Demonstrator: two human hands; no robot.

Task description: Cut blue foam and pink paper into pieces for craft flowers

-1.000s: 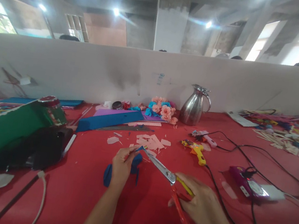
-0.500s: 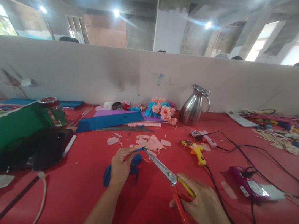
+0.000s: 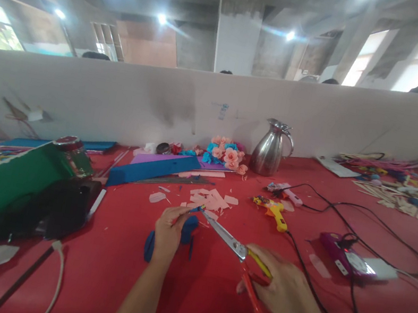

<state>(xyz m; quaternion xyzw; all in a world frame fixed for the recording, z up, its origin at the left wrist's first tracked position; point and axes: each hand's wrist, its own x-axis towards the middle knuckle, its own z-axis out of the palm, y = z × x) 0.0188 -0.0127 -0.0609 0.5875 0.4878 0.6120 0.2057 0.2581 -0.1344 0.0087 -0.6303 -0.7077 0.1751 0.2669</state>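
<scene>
My left hand (image 3: 168,233) pinches a small piece of blue paper (image 3: 195,209) between thumb and fingers. My right hand (image 3: 283,283) is closed around the red and yellow handles of a pair of scissors (image 3: 232,243). The scissors point up and left, with their blade tips touching or right beside the blue piece. Whether the blades have closed on it I cannot tell. Below my left hand, blue paper pieces (image 3: 188,230) lie on the red tabletop (image 3: 209,291). Beyond the blade tips is a pile of pale pink paper scraps (image 3: 211,199).
A yellow glue gun (image 3: 275,214) lies to the right, its cord running to a purple power strip (image 3: 353,257). At the back stand a steel jug (image 3: 271,148) and paper flowers (image 3: 229,154). On the left are a green board (image 3: 2,201) and a black bag (image 3: 58,205).
Both hands keep almost the same place. The scissor tips have shifted very slightly at the blue piece; nothing has been let go.
</scene>
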